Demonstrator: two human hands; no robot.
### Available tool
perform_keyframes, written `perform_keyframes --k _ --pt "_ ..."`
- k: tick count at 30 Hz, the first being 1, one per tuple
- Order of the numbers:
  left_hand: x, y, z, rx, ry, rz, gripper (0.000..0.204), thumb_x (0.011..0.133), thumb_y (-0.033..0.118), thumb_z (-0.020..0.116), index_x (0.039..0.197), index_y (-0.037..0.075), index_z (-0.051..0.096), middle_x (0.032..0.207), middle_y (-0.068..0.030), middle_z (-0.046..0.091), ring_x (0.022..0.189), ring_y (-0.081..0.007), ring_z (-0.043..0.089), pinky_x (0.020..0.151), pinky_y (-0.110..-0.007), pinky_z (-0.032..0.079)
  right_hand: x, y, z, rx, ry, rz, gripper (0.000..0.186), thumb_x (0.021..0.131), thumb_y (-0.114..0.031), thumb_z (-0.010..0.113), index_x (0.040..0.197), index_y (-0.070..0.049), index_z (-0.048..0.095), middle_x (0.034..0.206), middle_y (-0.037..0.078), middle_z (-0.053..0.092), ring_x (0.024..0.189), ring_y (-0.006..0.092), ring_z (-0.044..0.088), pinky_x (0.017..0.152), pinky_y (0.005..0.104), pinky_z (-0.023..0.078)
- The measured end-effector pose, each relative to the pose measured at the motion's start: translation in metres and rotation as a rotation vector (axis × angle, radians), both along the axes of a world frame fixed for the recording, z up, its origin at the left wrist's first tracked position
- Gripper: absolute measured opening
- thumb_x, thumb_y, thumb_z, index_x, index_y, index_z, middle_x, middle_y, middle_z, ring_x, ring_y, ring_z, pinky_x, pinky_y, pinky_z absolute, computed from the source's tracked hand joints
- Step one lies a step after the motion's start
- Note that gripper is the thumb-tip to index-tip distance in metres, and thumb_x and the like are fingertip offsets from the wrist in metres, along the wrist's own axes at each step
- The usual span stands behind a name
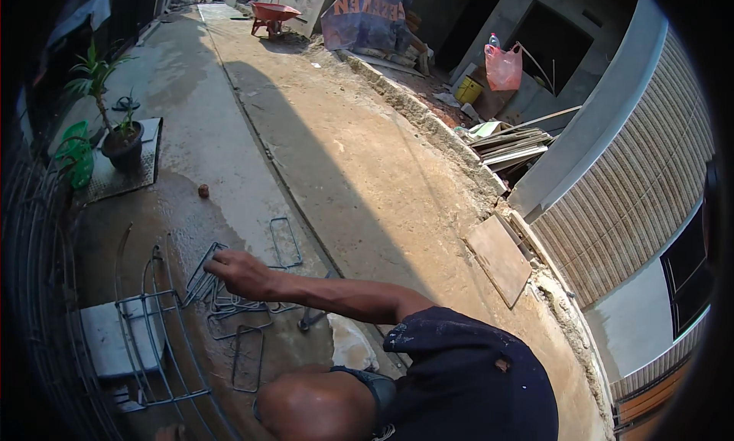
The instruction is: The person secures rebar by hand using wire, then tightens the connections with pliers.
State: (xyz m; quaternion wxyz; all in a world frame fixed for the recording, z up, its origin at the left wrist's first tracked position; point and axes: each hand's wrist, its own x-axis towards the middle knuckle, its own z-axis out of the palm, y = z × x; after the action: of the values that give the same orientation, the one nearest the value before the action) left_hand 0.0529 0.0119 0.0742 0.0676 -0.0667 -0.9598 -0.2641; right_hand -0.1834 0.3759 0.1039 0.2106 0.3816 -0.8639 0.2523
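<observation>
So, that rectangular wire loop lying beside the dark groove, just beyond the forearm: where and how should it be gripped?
The loop is probably best pinched from above by its far short side. It looks flat on the concrete, thin-barred and open, and that side lies clear of the piled loops, while its near side is close to the right forearm.

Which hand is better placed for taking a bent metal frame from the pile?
Probably your right hand: it's at the pile of bent metal frames. Your left hand barely shows at the lower edge, near the metal cage.
</observation>
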Motion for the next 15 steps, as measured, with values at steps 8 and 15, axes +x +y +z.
perform_keyframes --k 8,15 --pt "-0.017 0.042 -0.01 0.996 -0.307 0.391 0.017 0.094 0.019 0.051 0.085 0.006 0.056 0.059 -0.0025 0.051 0.048 -0.0104 0.047 0.045 -0.025 0.035 0.031 -0.061 -0.026 -0.563 -1.018 -0.242 0.008 0.083 -0.003 0.06 0.088 0.003 0.063 0.078 0.014 0.066 0.067 0.021 0.067 0.059 0.0328 0.053" --pt "-0.075 0.104 -0.03 1.265 -0.007 0.904 0.051 0.098 0.049 0.036 0.066 0.01 0.045 0.052 0.0006 0.044 0.044 -0.0082 0.039 0.042 -0.025 0.031 0.088 -0.127 -0.026 -0.666 -1.509 0.146 0.018 0.086 -0.007 0.064 0.096 0.007 0.059 0.08 0.012 0.066 0.07 0.0183 0.067 0.061 0.0293 0.056"
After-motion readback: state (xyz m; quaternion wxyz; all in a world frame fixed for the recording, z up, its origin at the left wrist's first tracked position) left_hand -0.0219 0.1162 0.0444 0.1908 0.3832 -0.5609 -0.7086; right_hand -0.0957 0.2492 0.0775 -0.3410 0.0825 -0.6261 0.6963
